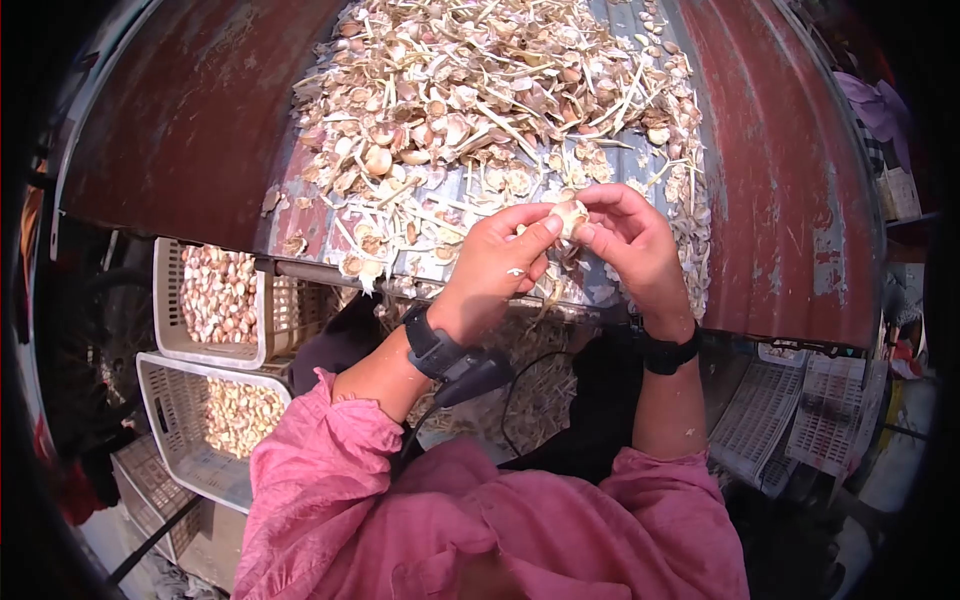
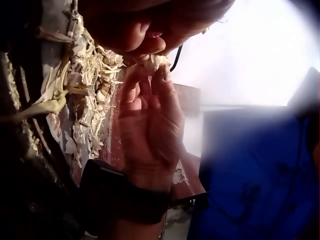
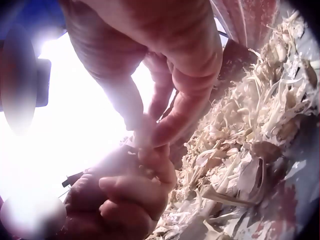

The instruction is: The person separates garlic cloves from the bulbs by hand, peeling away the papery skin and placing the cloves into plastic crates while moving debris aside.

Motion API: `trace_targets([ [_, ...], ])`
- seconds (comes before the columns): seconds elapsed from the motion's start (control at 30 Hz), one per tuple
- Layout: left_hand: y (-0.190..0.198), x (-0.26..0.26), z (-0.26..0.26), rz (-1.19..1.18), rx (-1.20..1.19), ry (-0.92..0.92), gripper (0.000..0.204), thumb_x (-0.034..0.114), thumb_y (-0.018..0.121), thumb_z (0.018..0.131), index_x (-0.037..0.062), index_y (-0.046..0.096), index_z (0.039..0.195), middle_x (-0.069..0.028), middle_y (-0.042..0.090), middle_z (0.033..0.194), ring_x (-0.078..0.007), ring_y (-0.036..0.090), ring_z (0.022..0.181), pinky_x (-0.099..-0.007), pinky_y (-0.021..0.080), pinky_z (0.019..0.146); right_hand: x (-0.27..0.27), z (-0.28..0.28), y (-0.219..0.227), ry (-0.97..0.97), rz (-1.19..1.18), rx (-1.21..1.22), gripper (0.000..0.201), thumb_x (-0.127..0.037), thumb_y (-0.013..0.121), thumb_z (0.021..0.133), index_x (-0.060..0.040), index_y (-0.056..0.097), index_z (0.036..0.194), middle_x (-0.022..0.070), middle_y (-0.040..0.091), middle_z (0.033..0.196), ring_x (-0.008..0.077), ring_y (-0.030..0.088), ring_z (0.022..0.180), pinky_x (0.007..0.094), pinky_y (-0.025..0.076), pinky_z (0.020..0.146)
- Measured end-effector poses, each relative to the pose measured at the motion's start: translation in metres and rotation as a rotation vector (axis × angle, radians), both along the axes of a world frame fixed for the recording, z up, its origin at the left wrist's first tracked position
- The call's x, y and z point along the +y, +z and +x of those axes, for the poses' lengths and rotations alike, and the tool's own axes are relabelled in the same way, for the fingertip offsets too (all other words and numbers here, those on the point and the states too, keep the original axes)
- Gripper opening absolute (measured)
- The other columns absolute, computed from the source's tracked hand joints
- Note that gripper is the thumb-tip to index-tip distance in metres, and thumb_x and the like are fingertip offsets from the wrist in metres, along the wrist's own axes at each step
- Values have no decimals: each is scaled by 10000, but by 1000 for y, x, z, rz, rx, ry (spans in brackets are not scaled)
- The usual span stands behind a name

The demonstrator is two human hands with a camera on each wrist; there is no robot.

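Both hands meet over the near edge of a corrugated metal sheet, at a pale garlic piece (image 1: 568, 214). The left hand (image 1: 498, 262) pinches it from the left between thumb and fingers. From the right, the right hand (image 1: 640, 250) grips the same piece with its thumb and fingertips. In the left wrist view the right hand (image 2: 152, 120) reaches up to the garlic piece (image 2: 156, 63). The right wrist view has the fingertips of both hands touching around it, and glare hides its shape. Behind the hands lies a heap of garlic skins and stalks (image 1: 470, 90).
At the lower left stand a crate of unpeeled cloves (image 1: 262, 345) and a crate of pale cloves (image 1: 180, 450). Reddish metal panels (image 1: 190, 110) flank the heap. Empty-looking crates (image 1: 755, 415) are at the lower right. A black cable (image 1: 512, 400) hangs below the sheet's edge.
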State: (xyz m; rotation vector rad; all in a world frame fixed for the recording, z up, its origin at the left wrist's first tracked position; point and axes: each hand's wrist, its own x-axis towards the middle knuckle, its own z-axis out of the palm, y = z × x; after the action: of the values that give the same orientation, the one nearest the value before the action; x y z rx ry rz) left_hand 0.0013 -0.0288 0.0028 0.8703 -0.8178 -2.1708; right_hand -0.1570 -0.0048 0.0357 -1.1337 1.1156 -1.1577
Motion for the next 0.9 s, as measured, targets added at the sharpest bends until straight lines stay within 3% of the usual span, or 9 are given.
trace_targets([
  [0.07,0,1,-3,-85,30,73,270,142,540,849,9,510,1082,35,452,687,-29,366,479,-171,265,399,1,-1,-4,-18,21,32,230,-50,546,814,25,512,1029,51,571,918,90,546,837,204,442,729],
  [0.27,-5,3,-3,-341,-106,92,291,137,570,826,11,530,1086,39,483,737,-13,410,543,-152,318,458,5,2,-12,-66,191,-196,197,-64,540,821,9,492,997,36,568,837,74,540,734,186,438,631],
  [0.43,-14,4,-1,-652,-249,116,288,148,578,820,12,548,1072,40,513,782,-9,425,579,-145,333,481,4,-8,-14,142,310,-315,130,-110,506,848,-7,491,926,-6,479,705,37,413,535,165,353,465],
  [0.53,-7,4,3,-564,-263,62,286,139,581,818,8,544,1069,22,529,782,-20,428,562,-155,330,459,3,-14,-4,270,503,-376,120,-102,509,844,-4,486,910,-13,452,677,29,375,502,158,318,411],
  [0.6,1,3,5,-146,-11,48,267,149,549,838,0,529,1059,2,528,771,-24,405,523,-155,304,422,5,-14,-9,310,467,-380,155,-105,498,849,15,491,946,12,476,724,29,373,492,150,306,392],
  [0.63,4,-2,9,23,124,-23,251,167,505,863,1,505,1051,-12,507,754,-19,356,484,-146,271,394,5,-18,-10,316,448,-497,187,-106,489,853,29,489,983,30,486,760,31,379,500,153,319,400],
  [0.7,3,-3,11,120,198,-18,248,176,487,872,5,496,1051,-11,495,754,-12,336,480,-139,263,391,4,-30,-14,347,376,-652,316,-102,467,860,63,450,1128,75,510,877,41,402,539,161,354,441],
  [0.77,5,-3,11,244,265,-4,235,180,467,881,14,484,1047,-14,482,766,-2,308,481,-129,258,389,6,-30,-6,300,331,-551,338,-91,471,854,66,437,1151,69,517,882,45,413,558,164,360,460],
  [0.9,5,-2,10,209,292,-62,225,174,455,886,16,475,1045,-15,490,778,-10,307,483,-127,256,390,6,-24,8,189,223,-237,354,-60,513,822,43,469,1158,43,560,880,46,444,608,166,373,514],
])
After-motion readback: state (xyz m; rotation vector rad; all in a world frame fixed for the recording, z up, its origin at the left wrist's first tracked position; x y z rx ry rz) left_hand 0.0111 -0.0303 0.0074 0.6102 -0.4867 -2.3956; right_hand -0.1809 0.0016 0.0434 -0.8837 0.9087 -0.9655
